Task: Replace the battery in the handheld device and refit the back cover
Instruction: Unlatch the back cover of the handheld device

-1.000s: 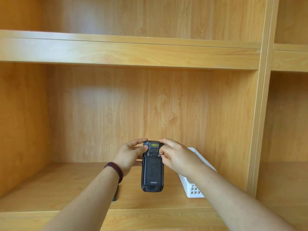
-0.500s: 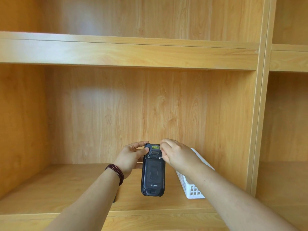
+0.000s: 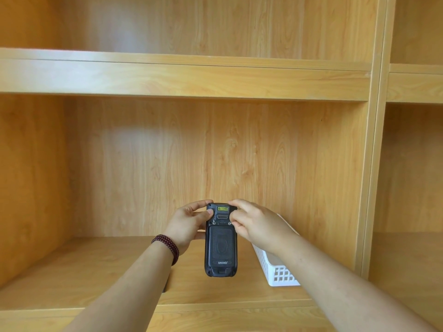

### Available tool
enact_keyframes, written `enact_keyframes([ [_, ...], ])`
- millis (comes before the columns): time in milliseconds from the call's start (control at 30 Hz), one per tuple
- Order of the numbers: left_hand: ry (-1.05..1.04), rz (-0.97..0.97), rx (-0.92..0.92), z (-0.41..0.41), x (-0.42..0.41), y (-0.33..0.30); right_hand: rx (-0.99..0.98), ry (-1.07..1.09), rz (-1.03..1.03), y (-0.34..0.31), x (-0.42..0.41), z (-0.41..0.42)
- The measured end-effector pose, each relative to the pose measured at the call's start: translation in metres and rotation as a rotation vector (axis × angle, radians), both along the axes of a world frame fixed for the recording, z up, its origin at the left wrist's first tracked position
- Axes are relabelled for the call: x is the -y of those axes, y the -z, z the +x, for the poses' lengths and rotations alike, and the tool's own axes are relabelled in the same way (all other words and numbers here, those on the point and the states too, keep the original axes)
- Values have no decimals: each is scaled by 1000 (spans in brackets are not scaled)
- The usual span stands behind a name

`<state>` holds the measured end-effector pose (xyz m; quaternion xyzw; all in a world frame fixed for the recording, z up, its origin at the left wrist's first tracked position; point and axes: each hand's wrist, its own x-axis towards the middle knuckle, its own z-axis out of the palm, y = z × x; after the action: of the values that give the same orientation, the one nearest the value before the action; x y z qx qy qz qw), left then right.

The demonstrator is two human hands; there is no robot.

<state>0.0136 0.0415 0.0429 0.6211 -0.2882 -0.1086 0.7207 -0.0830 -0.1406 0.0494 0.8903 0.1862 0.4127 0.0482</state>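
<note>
— Shelving first: what is it made of?
— Pale wood-grain board. A deep shelf (image 3: 72,279) with a thick board above and an upright post on the right.

— Arms?
— Both forearms reach forward and up from the bottom edge, meeting at the middle over the shelf.

— What sits on the shelf?
— A white plastic basket (image 3: 280,274) with a grid of square holes, partly behind the right forearm.

— And the handheld device (image 3: 221,245)?
— Held upright in the air between the hands, back facing the camera. Dark rounded body, ribbed back cover (image 3: 221,243) seated in place, "urovo" printed low down, a small yellow label near the top.

— Left hand (image 3: 185,227)?
— Fingers curled round the device's upper left edge, thumb pressed on its top corner. A dark red bead bracelet (image 3: 167,246) circles the wrist.

— Right hand (image 3: 254,224)?
— Curled at the upper right corner, fingertips pinching just by a small screw-like latch there.
</note>
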Motion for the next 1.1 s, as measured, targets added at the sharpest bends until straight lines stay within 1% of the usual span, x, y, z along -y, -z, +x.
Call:
enact_keyframes([
  [100,-5,-9,-1,0,1,0,60,3,-31,2,-2,3],
  [267,-13,-8,6,0,0,-3,107,44,-39,9,-3,10],
  [433,-41,4,4,-3,1,1,81,32,83,5,-7,9],
  [500,-47,-8,2,-4,1,2,11,24,254,5,-9,4],
  [567,-49,-32,7,-5,1,0,-49,15,559,9,-14,2],
  [633,-59,-58,21,-8,1,-4,-53,56,811,15,-22,2],
  [767,-78,-62,61,-11,2,-7,-148,126,1137,15,-38,1],
  [833,-90,-63,72,-13,3,-6,-187,144,1269,10,-41,3],
  [1100,-150,-51,117,-19,8,-2,-261,183,1638,-3,-51,9],
])
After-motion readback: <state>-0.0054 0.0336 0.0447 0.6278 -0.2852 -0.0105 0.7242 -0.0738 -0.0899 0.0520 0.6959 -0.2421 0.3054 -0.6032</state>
